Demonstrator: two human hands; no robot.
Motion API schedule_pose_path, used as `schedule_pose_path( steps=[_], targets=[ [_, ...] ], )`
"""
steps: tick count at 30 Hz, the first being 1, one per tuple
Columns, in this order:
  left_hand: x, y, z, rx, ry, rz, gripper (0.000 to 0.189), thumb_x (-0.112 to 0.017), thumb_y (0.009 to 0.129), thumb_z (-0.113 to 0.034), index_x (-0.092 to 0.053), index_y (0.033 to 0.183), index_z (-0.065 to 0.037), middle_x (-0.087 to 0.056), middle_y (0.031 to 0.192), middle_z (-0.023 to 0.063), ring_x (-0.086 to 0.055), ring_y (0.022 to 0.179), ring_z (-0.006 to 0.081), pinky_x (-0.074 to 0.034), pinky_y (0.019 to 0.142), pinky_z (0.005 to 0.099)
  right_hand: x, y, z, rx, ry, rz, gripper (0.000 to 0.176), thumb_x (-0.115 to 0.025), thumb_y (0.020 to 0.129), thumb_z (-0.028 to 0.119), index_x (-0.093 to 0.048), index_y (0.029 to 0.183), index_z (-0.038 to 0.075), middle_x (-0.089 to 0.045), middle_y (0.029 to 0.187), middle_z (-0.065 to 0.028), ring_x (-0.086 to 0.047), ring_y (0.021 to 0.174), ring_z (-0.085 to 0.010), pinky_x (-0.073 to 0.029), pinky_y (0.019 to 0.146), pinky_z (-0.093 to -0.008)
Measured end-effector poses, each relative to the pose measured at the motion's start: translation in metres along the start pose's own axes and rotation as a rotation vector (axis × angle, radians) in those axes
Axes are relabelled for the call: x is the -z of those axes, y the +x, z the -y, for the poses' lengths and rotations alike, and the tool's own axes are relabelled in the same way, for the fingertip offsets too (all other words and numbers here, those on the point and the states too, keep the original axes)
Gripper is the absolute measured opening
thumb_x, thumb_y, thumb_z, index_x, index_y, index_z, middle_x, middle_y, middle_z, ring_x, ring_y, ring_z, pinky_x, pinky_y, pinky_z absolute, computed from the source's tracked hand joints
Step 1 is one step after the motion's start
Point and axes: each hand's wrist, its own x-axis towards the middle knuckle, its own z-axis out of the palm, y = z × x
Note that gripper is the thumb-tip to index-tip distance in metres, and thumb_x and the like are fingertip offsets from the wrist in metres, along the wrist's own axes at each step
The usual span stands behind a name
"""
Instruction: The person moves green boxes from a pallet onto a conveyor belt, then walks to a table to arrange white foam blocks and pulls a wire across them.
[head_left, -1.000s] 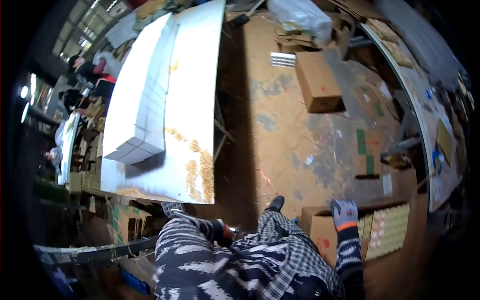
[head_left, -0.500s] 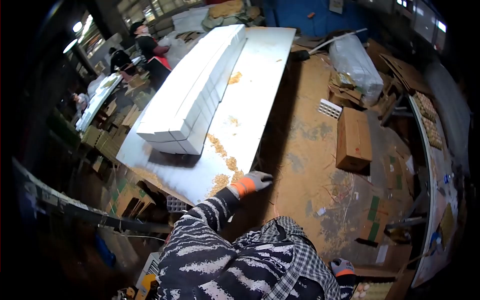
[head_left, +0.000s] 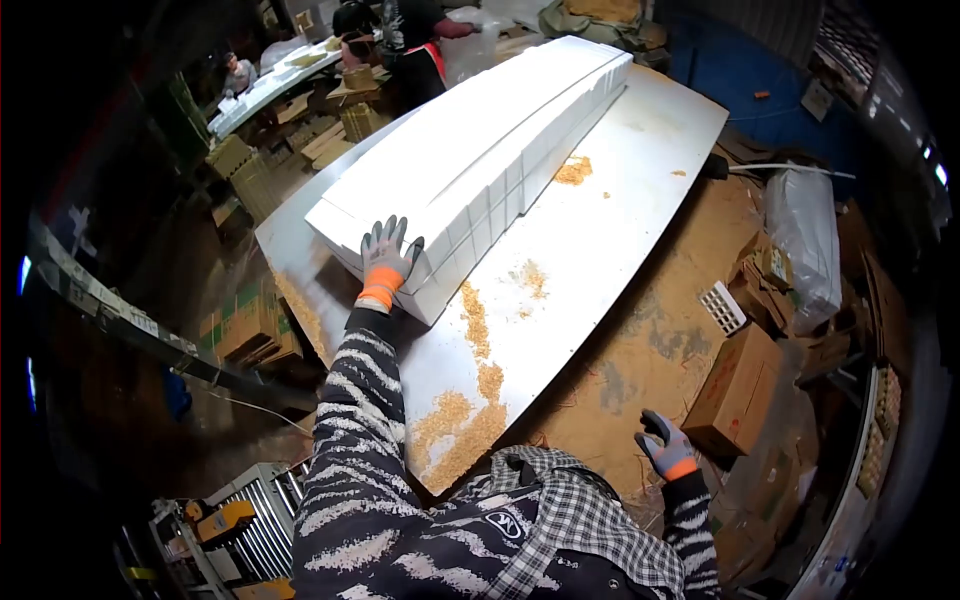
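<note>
My left hand (head_left: 388,256) rests with fingers spread on the near end of a long row of white foam blocks (head_left: 500,135). It wears a grey glove with dark fingertips and an orange cuff. The row lies lengthwise on a white tabletop (head_left: 610,255), where brown wood shavings (head_left: 475,320) are scattered beside it and thicker at the near corner. My right hand (head_left: 664,443), gloved alike, hangs off the table's right side with fingers apart and nothing in them. A cardboard box (head_left: 735,390) stands on the floor to its right.
A roller conveyor (head_left: 255,515) stands at the lower left. On the right floor lie a white cell tray (head_left: 722,307) and a plastic-wrapped bundle (head_left: 803,240). A long side table (head_left: 850,510) runs along the right edge. Another person (head_left: 415,45) stands beyond the table's far left side.
My left hand has moved from the table's near right edge onto the foam row. My right hand has risen from low at my side, and the view has shifted closer to the table.
</note>
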Motion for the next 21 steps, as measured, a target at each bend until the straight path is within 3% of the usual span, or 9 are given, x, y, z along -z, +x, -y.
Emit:
schedule_pose_path(
  steps=[4, 8, 9, 12, 14, 16, 18, 20, 21],
  targets=[
    [0.012, -0.017, -0.027, -0.112, -0.169, -0.010, 0.052, -0.053, 0.086, -0.048, -0.051, 0.131, -0.024, -0.042, 0.141, 0.0060, -0.033, 0.132, 0.0318, -0.024, 0.108, 0.0453, -0.033, 0.149, 0.042, 0.052, 0.487, 0.210, 0.046, -0.064, 0.087, 0.016, -0.050, 0.128, 0.000, -0.061, 0.118, -0.0114, -0.060, 0.104, -0.0215, -0.048, 0.088, -0.0310],
    [0.022, -0.023, -0.087, -0.246, -0.159, 0.030, 0.049, -0.058, 0.082, -0.047, -0.057, 0.126, -0.023, -0.051, 0.131, 0.0059, -0.041, 0.122, 0.0299, -0.030, 0.103, 0.0438, -0.068, 0.274, 0.069, -0.247, 0.863, 0.396, 0.043, -0.061, 0.089, 0.018, -0.050, 0.129, 0.008, -0.058, 0.122, -0.0085, -0.059, 0.101, -0.0177, -0.049, 0.082, -0.0281],
    [0.020, -0.021, -0.099, -0.244, -0.188, -0.042, 0.047, -0.060, 0.081, -0.047, -0.060, 0.121, -0.021, -0.055, 0.119, 0.0067, -0.044, 0.114, 0.0282, -0.032, 0.098, 0.0432, -0.081, 0.302, 0.066, -0.271, 0.907, 0.376, 0.044, -0.059, 0.091, 0.023, -0.047, 0.131, 0.009, -0.056, 0.125, -0.0087, -0.058, 0.103, -0.0195, -0.048, 0.085, -0.0318],
    [0.027, -0.014, -0.122, -0.161, -0.202, -0.023, 0.048, -0.062, 0.079, -0.047, -0.062, 0.118, -0.019, -0.055, 0.110, 0.0077, -0.046, 0.107, 0.0271, -0.035, 0.093, 0.0429, -0.103, 0.353, 0.086, -0.378, 0.966, 0.318, 0.044, -0.050, 0.095, 0.031, -0.042, 0.134, 0.013, -0.051, 0.131, -0.0057, -0.054, 0.109, -0.0219, -0.046, 0.088, -0.0385],
    [0.028, -0.009, -0.131, -0.089, -0.233, -0.018, 0.046, -0.063, 0.079, -0.045, -0.063, 0.115, -0.017, -0.055, 0.105, 0.0090, -0.048, 0.102, 0.0270, -0.037, 0.089, 0.0412, -0.122, 0.385, 0.083, -0.373, 1.045, 0.361, 0.037, -0.060, 0.088, 0.033, -0.054, 0.121, 0.018, -0.056, 0.119, 0.0001, -0.055, 0.092, -0.0154, -0.047, 0.075, -0.0296],
    [0.018, -0.007, -0.130, -0.043, -0.249, -0.134, 0.041, -0.064, 0.078, -0.039, -0.064, 0.111, -0.016, -0.056, 0.102, 0.0104, -0.049, 0.099, 0.0274, -0.038, 0.086, 0.0408, -0.143, 0.416, 0.080, -0.360, 1.063, 0.401, 0.036, -0.063, 0.086, 0.034, -0.055, 0.118, 0.018, -0.058, 0.104, 0.0005, -0.055, 0.084, -0.0142, -0.047, 0.070, -0.0288],
    [0.015, -0.008, -0.130, -0.061, -0.269, -0.209, 0.038, -0.067, 0.075, -0.032, -0.064, 0.110, -0.014, -0.056, 0.100, 0.0104, -0.050, 0.097, 0.0284, -0.040, 0.086, 0.0400, -0.149, 0.419, 0.101, -0.376, 1.056, 0.318, 0.021, -0.066, 0.084, 0.031, -0.061, 0.097, 0.015, -0.057, 0.077, 0.0020, -0.053, 0.065, -0.0122, -0.046, 0.059, -0.0283],
    [0.012, -0.006, -0.128, -0.097, -0.267, -0.222, 0.036, -0.068, 0.074, -0.025, -0.064, 0.108, -0.011, -0.056, 0.101, 0.0115, -0.049, 0.099, 0.0306, -0.040, 0.087, 0.0418, -0.158, 0.431, 0.098, -0.540, 1.131, 0.348, 0.011, -0.064, 0.084, 0.023, -0.059, 0.081, 0.014, -0.050, 0.064, 0.0017, -0.049, 0.056, -0.0122, -0.043, 0.049, -0.0265],
    [0.013, -0.006, -0.131, -0.098, -0.307, -0.263, 0.036, -0.069, 0.074, -0.021, -0.064, 0.108, -0.010, -0.056, 0.101, 0.0127, -0.049, 0.098, 0.0320, -0.040, 0.088, 0.0424, -0.159, 0.442, 0.077, -0.390, 1.270, 0.567, 0.007, -0.063, 0.084, 0.019, -0.059, 0.081, 0.014, -0.044, 0.057, 0.0010, -0.043, 0.048, -0.0121, -0.038, 0.043, -0.0266]
  ],
)
